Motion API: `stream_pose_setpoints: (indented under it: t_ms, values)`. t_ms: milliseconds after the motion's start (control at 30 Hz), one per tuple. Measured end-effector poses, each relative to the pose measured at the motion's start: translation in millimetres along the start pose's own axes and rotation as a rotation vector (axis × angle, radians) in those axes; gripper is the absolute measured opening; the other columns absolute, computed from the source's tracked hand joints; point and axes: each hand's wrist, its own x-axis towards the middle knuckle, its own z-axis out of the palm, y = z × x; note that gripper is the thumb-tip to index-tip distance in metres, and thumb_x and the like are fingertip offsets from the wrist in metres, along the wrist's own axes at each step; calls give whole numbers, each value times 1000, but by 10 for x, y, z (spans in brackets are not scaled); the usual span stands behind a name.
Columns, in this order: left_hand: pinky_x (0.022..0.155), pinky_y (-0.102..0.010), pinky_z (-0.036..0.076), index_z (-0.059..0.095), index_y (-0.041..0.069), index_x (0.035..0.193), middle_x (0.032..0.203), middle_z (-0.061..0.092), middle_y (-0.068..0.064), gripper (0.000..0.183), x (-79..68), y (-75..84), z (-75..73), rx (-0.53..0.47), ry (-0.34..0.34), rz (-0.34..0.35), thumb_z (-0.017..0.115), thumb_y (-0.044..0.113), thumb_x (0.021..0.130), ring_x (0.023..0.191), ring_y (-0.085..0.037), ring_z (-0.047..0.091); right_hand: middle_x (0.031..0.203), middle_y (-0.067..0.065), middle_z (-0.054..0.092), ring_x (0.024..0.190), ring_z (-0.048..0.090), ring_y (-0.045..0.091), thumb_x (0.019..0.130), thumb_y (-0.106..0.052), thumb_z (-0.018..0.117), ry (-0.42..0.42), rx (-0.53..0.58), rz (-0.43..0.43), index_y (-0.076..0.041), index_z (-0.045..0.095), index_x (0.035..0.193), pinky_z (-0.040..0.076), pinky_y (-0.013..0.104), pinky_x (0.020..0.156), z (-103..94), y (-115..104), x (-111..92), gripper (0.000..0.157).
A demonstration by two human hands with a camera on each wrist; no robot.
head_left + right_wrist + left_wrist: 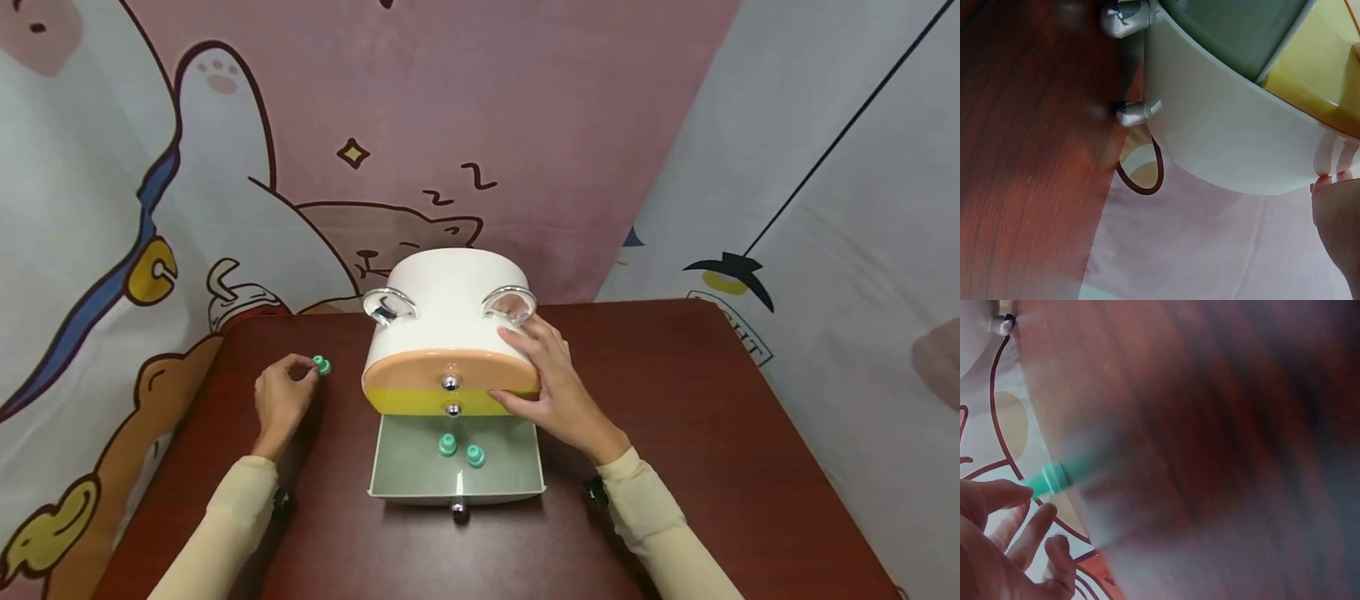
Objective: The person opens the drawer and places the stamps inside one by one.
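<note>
My left hand (283, 398) pinches a small teal knob-shaped piece (322, 365) between thumb and forefinger, left of the white drawer cabinet (457, 296). In the left wrist view, the fingertips hold one end of this teal piece (1054, 477); the other fingers are spread apart. On the cabinet's right side rests my right hand (562, 398), fingers against the white wall and thumb across the front. The right wrist view shows fingertips (1322, 181) touching the wall. Below the orange and yellow drawer fronts, a grey-green drawer (405, 471) is pulled out. It contains two teal pieces (447, 444).
Two silver loop-shaped fittings (390, 306) stand on top of the cabinet, and round silver knobs (450, 382) sit on the drawer fronts. The cabinet stands on a dark reddish-brown table (675, 467). A cartoon-printed cloth (570, 125) hangs behind the table.
</note>
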Motion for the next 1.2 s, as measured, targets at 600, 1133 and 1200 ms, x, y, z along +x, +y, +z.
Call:
stream_pose_setpoints:
  t_ms: [600, 1133, 1200]
  values:
    - [81, -61, 51, 81, 6, 97, 93, 80, -17, 7, 34, 48, 65, -15, -27, 49, 84, 11, 94, 93, -43, 71, 160, 15, 45, 151, 35, 40, 78, -11, 99, 0, 3, 4, -17, 51, 160, 28, 62, 112, -4, -23, 13, 96]
    - [64, -20, 41, 82, 7, 97, 74, 72, -3, 9, -419, 138, -307, -167, 36, 205, 89, 5, 90, 66, -16, 61, 161, 15, 45, 152, 34, 38, 78, -12, 99, -3, 10, 14, -18, 51, 160, 28, 61, 112, 11, -29, 24, 95]
    - [62, -16, 42, 82, 7, 98, 76, 72, -2, 13, -497, 189, -349, -206, 38, 257, 89, 1, 89, 65, -13, 60, 160, 15, 45, 152, 34, 39, 78, -12, 99, 3, 13, 14, -18, 51, 160, 28, 61, 111, 7, -30, 23, 95]
